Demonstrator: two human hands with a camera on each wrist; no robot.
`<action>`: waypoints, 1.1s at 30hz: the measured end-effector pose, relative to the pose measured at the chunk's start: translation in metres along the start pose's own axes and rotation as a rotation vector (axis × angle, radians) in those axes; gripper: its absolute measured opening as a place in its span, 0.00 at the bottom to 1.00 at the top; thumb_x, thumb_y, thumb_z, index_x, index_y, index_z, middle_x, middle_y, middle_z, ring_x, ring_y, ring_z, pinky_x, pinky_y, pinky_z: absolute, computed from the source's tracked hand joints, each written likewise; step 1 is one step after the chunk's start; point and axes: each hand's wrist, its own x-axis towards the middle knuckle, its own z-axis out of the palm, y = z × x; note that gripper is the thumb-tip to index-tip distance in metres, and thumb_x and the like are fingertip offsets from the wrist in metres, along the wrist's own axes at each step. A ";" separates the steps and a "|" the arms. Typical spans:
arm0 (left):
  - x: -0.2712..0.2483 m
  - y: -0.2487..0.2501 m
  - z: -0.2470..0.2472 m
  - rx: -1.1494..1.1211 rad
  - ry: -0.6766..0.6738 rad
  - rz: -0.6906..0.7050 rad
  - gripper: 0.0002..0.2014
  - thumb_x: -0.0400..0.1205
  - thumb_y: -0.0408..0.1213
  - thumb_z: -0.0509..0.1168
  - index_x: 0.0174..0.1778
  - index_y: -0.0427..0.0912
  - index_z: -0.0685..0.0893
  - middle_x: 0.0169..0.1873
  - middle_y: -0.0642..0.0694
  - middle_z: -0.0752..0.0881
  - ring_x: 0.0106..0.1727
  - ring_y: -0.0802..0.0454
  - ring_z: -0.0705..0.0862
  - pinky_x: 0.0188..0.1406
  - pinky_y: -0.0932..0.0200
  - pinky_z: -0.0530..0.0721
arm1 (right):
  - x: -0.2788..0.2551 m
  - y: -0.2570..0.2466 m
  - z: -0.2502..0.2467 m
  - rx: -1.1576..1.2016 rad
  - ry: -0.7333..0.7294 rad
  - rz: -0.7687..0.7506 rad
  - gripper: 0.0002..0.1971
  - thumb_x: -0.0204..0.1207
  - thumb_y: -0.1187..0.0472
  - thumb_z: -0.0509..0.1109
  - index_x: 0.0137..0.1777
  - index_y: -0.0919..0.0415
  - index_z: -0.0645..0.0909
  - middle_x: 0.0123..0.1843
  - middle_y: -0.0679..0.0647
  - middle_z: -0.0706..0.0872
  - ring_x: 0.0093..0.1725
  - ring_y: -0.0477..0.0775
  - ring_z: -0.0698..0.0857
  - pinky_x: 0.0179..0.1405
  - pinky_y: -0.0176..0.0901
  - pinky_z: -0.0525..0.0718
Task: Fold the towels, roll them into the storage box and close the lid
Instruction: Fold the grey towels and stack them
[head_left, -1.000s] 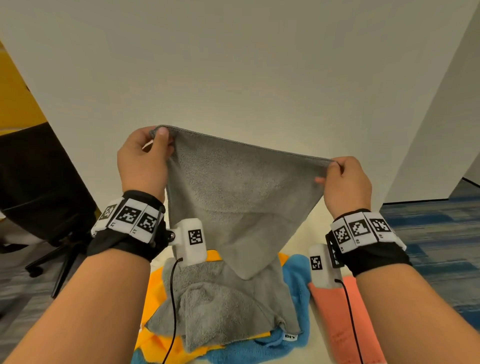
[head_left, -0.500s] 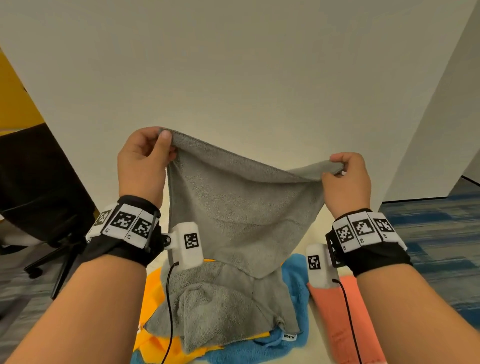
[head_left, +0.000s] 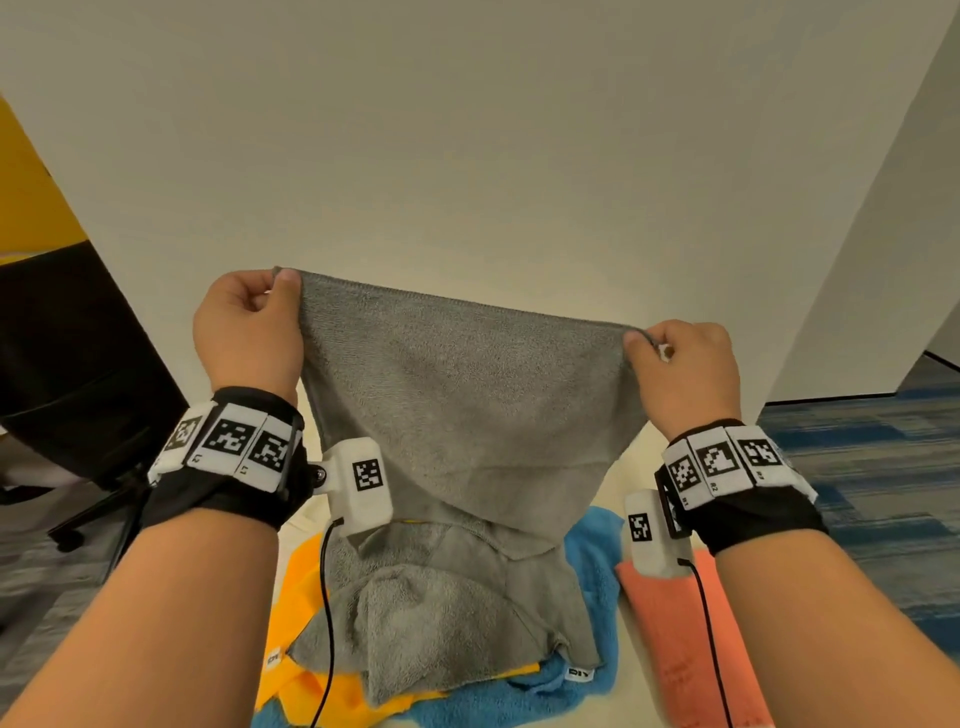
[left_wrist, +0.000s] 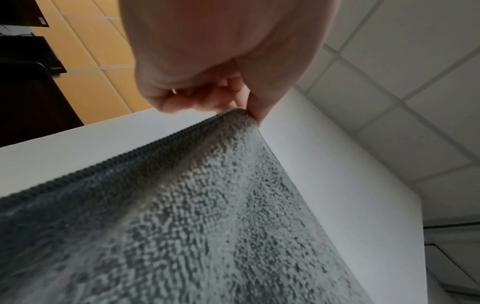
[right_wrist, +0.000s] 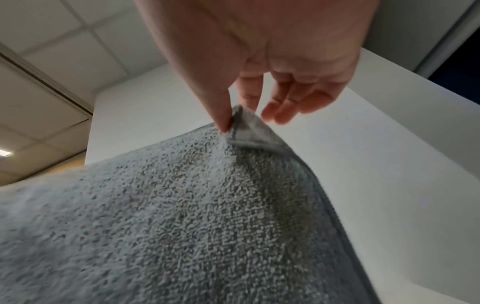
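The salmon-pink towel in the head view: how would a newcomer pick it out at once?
Start at the grey towel stretched between both hands, then drop to the pile beneath it. The salmon-pink towel lies flat beside the blue towel, under the right wrist, alone and apart from the heaped blue and yellow ones.

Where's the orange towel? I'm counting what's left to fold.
Head view, low left: the orange towel lies under the grey towel, beside the blue towel.

left hand (head_left: 248, 332): raised, fingers curled, thumb pinching against forefinger | right hand (head_left: 684, 370): raised slightly lower, thumb and forefinger pinched, other fingers loosely extended | both forearms reaching forward, banded wrists well apart
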 end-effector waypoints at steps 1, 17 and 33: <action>-0.001 0.001 0.000 0.007 0.001 0.000 0.06 0.80 0.44 0.68 0.38 0.54 0.80 0.31 0.57 0.78 0.32 0.64 0.76 0.44 0.62 0.82 | 0.000 -0.002 -0.001 0.003 -0.015 -0.001 0.12 0.82 0.49 0.63 0.42 0.57 0.79 0.46 0.52 0.78 0.45 0.50 0.76 0.45 0.39 0.70; 0.004 0.019 -0.001 -0.092 -0.139 -0.236 0.04 0.80 0.42 0.64 0.45 0.48 0.83 0.38 0.55 0.81 0.51 0.47 0.84 0.62 0.49 0.84 | 0.005 -0.017 -0.014 0.216 0.120 0.075 0.15 0.80 0.69 0.52 0.50 0.60 0.82 0.45 0.48 0.81 0.34 0.38 0.74 0.34 0.32 0.67; -0.048 0.012 0.024 0.000 -0.465 -0.418 0.09 0.83 0.39 0.67 0.40 0.41 0.75 0.43 0.42 0.87 0.38 0.46 0.87 0.28 0.58 0.85 | -0.007 -0.029 0.007 0.346 -0.127 0.181 0.07 0.75 0.54 0.71 0.45 0.57 0.82 0.42 0.48 0.86 0.43 0.50 0.85 0.43 0.44 0.84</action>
